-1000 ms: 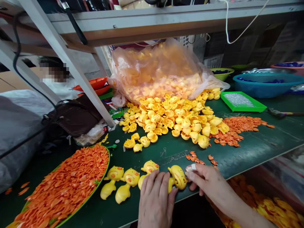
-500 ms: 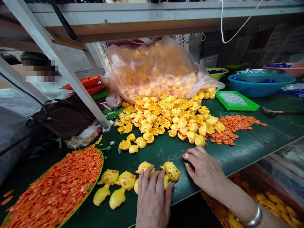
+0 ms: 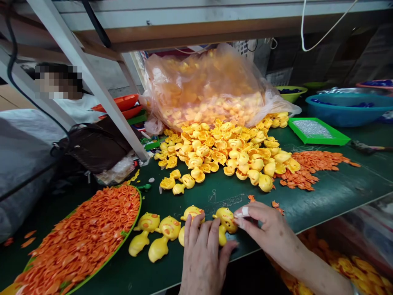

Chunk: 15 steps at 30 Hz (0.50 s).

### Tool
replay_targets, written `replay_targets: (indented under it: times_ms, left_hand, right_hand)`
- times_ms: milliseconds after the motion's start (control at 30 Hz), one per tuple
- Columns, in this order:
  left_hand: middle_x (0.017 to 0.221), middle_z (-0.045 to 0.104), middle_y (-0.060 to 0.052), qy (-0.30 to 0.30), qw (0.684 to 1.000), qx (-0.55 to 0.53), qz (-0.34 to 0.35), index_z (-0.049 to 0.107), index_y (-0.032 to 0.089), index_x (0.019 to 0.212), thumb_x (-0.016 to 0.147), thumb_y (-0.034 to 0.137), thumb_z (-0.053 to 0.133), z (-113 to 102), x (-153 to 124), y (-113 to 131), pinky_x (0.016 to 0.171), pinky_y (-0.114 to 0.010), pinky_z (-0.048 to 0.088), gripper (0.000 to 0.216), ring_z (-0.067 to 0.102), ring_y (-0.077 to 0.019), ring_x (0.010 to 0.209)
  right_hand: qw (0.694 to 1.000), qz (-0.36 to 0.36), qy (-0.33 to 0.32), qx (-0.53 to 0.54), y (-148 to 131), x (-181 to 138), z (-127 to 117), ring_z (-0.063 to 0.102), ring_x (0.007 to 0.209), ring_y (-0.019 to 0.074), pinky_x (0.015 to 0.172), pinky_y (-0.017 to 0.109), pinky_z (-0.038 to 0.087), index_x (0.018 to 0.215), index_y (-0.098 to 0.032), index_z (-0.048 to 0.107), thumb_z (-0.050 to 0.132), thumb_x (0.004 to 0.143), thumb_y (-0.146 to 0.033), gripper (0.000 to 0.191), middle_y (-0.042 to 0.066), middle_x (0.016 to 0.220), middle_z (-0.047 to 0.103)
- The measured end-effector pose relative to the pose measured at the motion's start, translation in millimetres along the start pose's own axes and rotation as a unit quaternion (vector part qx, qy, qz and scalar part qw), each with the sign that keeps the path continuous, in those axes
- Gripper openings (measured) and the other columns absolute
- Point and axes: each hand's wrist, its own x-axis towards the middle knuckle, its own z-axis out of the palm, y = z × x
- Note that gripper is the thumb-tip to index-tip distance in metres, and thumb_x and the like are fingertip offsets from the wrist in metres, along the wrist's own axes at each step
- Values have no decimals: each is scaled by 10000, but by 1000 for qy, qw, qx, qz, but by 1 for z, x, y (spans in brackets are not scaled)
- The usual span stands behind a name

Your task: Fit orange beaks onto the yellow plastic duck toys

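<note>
Four-part clusters aside, a short row of yellow duck-shaped plastic shells (image 3: pixel 170 229), with printed faces, lies near the table's front edge. My left hand (image 3: pixel 202 250) lies over the middle of this row, fingers stretched out and partly covering the shells. At its right end is a yellow shell with small holes in its face (image 3: pixel 226 219). My right hand (image 3: pixel 270 229), with white tape round a finger, pinches thumb and forefinger together against that shell's right side. Whatever is between these fingertips is too small to make out. A few small orange pieces (image 3: pixel 276 205) lie just beyond this hand.
A green-rimmed tray (image 3: pixel 139 205) of orange pieces stands left. Yellow shells (image 3: pixel 211 151) spill from a clear plastic bag (image 3: pixel 202 86); an orange pile (image 3: pixel 301 176) lies beside them. A green tray (image 3: pixel 340 139), a blue basin (image 3: pixel 350 112) and a slanted post (image 3: pixel 92 82) stand around. Another person sits behind the post.
My right hand has moved left to the rightmost shell and its fingers have closed into a pinch. Small orange pieces now show where it was. The left hand stays over the row.
</note>
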Motion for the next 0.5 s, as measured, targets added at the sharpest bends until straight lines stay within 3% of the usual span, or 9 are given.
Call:
replay_targets:
  times_ms: [367,500]
  left_hand:
    - [993,665,-4,12,1000,-20,-12,583,201,1114,836,343,578,-3,-2,4,1066,-502,275,313,510,-246,1068]
    - [978,664,7,1,1000,-26,-4,576,214,1137,831,336,583,-4,-3,2,1078,-494,249,329,509,-236,1059]
  right_hand:
    - [980,-91,77,-162,-13,-12,34,568,711,167,666,277,421,771,-183,603,440,893,-132,210,37,761,615]
    - [963,-112,70,-235,-19,-13,37,557,701,177,640,289,393,728,-184,569,419,898,-93,244,35,733,597]
